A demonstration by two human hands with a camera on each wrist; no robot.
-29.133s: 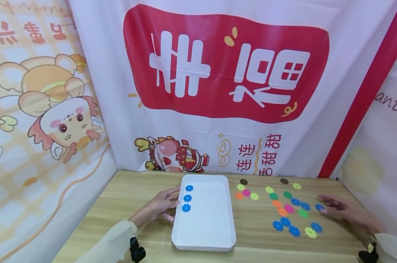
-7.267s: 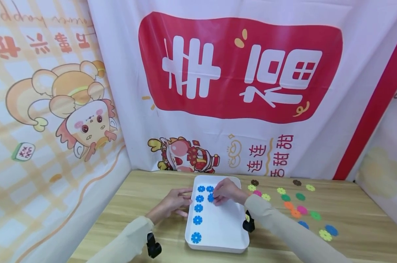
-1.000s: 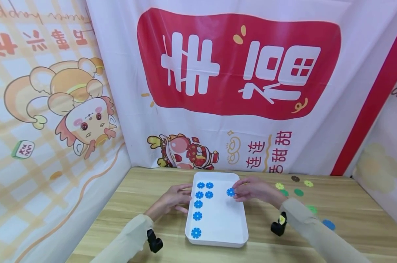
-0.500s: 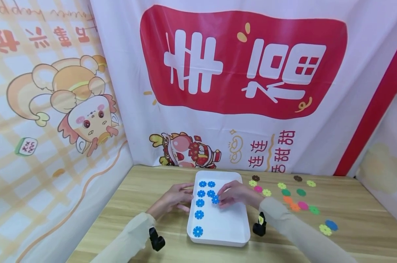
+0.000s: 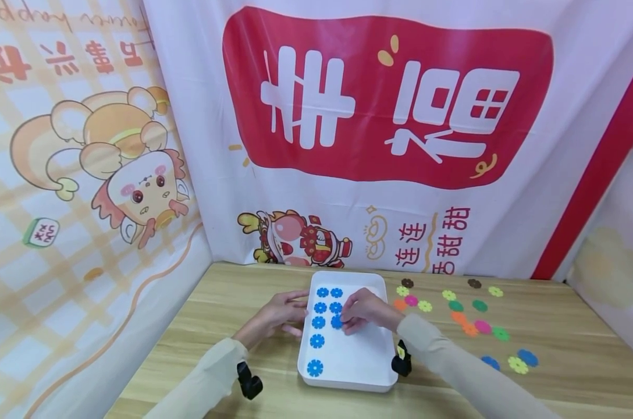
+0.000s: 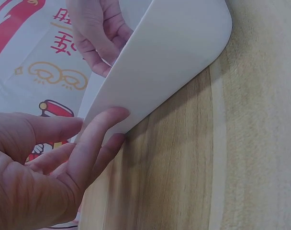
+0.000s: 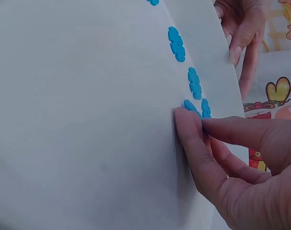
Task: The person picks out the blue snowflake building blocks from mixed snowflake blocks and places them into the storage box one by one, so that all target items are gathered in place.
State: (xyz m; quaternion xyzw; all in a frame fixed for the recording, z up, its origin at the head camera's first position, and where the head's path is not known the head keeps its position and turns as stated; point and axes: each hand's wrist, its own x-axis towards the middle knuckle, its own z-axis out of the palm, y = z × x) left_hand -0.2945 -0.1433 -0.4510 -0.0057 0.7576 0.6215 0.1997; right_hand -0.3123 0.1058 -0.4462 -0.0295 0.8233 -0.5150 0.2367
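A white tray [image 5: 361, 364] lies on the wooden table in the head view. Blue flower-shaped discs stand in it: a left column with several, such as the disc [image 5: 315, 368] at the near end, and a shorter column beside it. My right hand [image 5: 367, 312] pinches a blue disc [image 5: 336, 322] at the near end of that second column; fingers partly cover it. In the right wrist view, thumb and fingertips meet at the disc, low over the tray floor. My left hand [image 5: 281, 314] touches the tray's left wall from outside, its fingers loosely extended in the left wrist view.
Right of the tray lie loose discs: yellow [image 5: 518, 365], blue [image 5: 527, 357], pink [image 5: 482, 327], orange [image 5: 464, 323], green [image 5: 480, 305] and brown [image 5: 475, 283], some overlapping. A printed curtain [image 5: 379, 198] hangs behind the table.
Since 29 seconds ago, the tray's three blue discs have grown to two columns. Over the last second my right hand has carried another disc left, down beside the left column. My left hand stays put.
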